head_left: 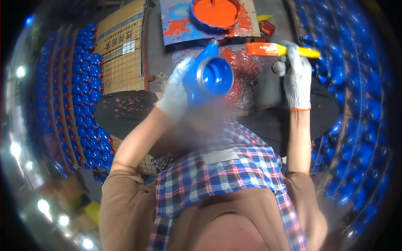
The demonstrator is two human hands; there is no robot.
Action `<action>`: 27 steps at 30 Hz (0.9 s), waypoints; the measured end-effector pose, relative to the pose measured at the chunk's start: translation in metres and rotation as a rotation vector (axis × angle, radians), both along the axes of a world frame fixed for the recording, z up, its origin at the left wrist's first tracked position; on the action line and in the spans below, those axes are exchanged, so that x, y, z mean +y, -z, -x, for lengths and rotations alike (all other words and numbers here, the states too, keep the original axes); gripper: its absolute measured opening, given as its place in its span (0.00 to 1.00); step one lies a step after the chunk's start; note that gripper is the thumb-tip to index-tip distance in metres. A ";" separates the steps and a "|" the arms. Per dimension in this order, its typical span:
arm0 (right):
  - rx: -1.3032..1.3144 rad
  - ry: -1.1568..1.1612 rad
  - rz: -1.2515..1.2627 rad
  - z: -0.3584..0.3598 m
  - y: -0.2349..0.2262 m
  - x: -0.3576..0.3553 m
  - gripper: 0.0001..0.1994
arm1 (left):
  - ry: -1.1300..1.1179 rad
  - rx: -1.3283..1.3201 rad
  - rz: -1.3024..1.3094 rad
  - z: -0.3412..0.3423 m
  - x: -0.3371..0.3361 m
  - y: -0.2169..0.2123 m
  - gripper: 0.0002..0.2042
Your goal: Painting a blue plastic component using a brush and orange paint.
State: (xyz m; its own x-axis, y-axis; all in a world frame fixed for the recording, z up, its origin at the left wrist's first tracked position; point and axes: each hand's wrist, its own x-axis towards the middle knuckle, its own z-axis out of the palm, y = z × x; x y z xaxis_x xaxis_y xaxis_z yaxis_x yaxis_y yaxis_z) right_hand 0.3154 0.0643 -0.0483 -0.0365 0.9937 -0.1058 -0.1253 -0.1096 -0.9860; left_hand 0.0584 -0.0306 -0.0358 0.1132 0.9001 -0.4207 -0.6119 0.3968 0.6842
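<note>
My left hand (176, 94), in a white knit glove, grips a blue valve-like casting (209, 75) with a round open mouth turned toward me. My right hand (295, 75), also gloved, holds a paintbrush (280, 50) with a yellow handle and orange-coated bristles, level with the casting and to its right. The brush tip points left toward the casting and stops short of it. Beyond both hands sits a blue basin of orange paint (215, 14) on a paint-smeared board (180, 25).
Rows of blue painted castings (88, 83) are stacked at the left, and more blue castings (356, 104) at the right. A yellowish mesh crate (123, 50) stands at the upper left. A paint-spattered stand (245, 67) lies under the hands. My checked apron fills the foreground.
</note>
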 end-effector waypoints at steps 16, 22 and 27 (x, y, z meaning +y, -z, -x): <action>-0.891 -0.318 -1.372 0.053 0.013 0.056 0.14 | 0.833 2.171 -1.003 0.009 0.021 -0.059 0.35; -0.657 -0.315 -0.955 0.046 -0.032 0.007 0.09 | 0.798 1.890 -0.665 0.014 0.030 -0.063 0.33; -0.497 -0.292 -0.887 0.041 -0.029 -0.010 0.06 | 0.802 1.513 -0.340 0.022 0.036 -0.056 0.32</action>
State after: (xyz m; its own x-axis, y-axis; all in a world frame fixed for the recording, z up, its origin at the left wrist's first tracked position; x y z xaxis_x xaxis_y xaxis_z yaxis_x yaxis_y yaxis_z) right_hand 0.2749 0.0548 -0.0189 -0.4383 0.6826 0.5848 0.2298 0.7141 -0.6612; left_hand 0.0365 0.0057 0.0198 0.2557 0.8856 -0.3877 0.8495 -0.0144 0.5274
